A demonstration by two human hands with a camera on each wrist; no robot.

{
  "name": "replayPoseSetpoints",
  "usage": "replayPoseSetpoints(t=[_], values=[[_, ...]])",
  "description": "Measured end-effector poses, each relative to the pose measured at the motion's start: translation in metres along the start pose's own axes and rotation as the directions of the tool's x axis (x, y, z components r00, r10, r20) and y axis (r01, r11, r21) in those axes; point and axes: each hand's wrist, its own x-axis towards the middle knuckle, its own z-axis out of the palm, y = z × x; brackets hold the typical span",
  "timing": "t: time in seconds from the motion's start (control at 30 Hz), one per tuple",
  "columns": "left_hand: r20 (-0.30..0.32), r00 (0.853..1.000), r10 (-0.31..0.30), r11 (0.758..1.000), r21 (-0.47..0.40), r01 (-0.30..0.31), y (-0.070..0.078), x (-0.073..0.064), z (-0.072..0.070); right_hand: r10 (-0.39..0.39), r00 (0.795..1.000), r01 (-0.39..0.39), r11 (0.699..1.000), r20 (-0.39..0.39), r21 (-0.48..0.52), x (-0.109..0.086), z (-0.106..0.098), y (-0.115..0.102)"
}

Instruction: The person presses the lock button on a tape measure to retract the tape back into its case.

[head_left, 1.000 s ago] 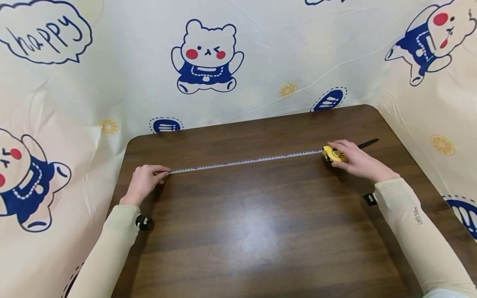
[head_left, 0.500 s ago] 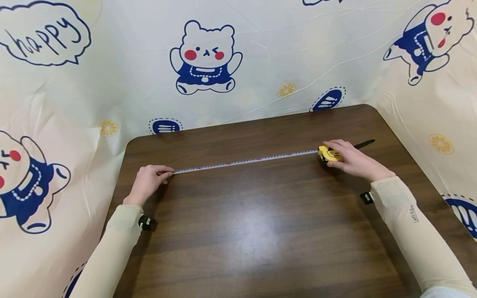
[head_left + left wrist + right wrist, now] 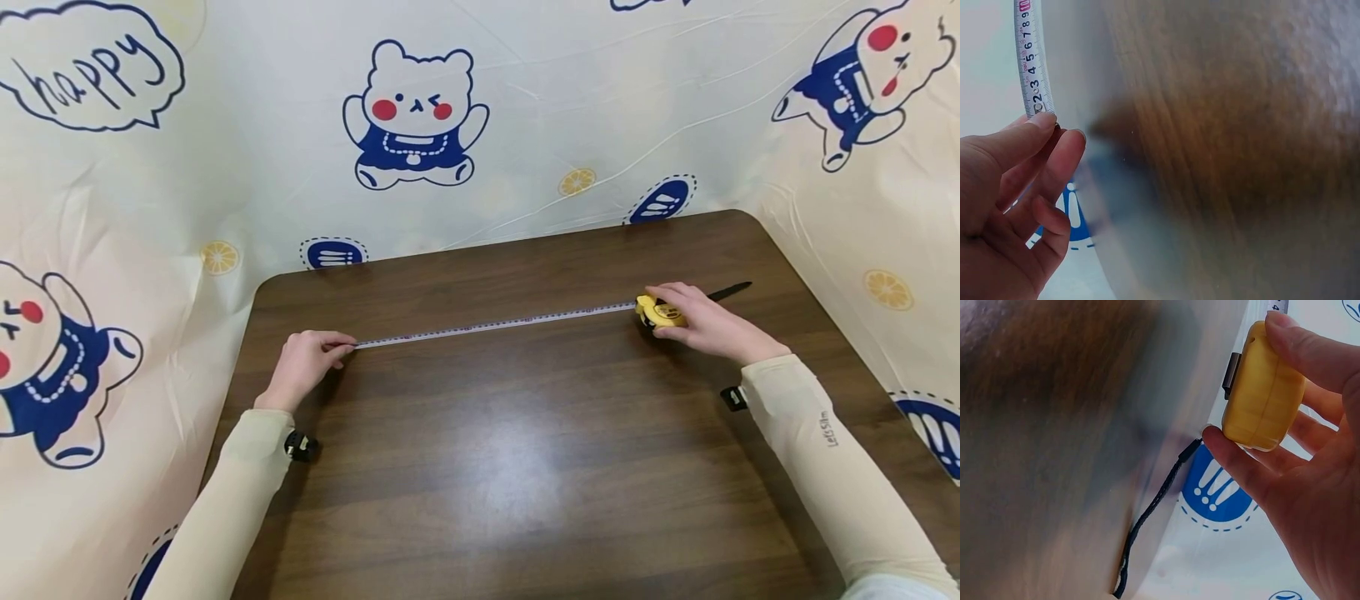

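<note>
My right hand (image 3: 693, 321) grips the yellow case of a tape measure (image 3: 660, 312), thumb and fingers on opposite sides of it. In the right wrist view the case (image 3: 1263, 390) shows a dark metal clip (image 3: 1232, 375) and a black wrist strap (image 3: 1154, 509). From the case a white blade (image 3: 495, 326) runs leftward in a straight line over the table. At its far end my left hand (image 3: 300, 367) pinches the tip between thumb and index finger. The left wrist view shows low centimetre numbers on the blade (image 3: 1030, 59) just beyond those fingertips; the end hook is mostly hidden.
A brown wood-grain table (image 3: 480, 467) with rounded back corners lies under both hands. Pale printed cloth (image 3: 525, 108) hangs behind it and along both sides. Each wrist wears a small black camera, one at the left sleeve (image 3: 302, 447).
Both hands have come slightly closer together: the left hand moved right, the right hand with the case moved left. The exposed blade is shorter than before.
</note>
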Motion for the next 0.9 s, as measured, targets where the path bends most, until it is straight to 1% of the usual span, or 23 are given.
replayPoseSetpoints(t=[0.2,0.3,0.7,0.9], values=[[-0.011,1.0,0.025,1.0,0.005,-0.025,0.002,0.001,0.002,-0.011,1.0,0.011,1.0,0.0,0.001,0.0,0.001,-0.001],[-0.013,1.0,0.027,1.0,0.006,-0.027,0.004,0.001,0.003,-0.024,1.0,0.024,1.0,-0.001,0.004,0.001,0.001,-0.003],[0.008,0.999,0.038,0.999,-0.029,-0.038,0.007,0.003,0.005,-0.083,0.996,0.082,0.996,-0.038,-0.02,0.006,0.005,-0.009],[0.013,0.999,0.051,0.998,-0.032,-0.05,0.011,0.004,0.006,-0.08,0.996,0.08,0.997,-0.028,-0.024,0.009,0.006,-0.011]])
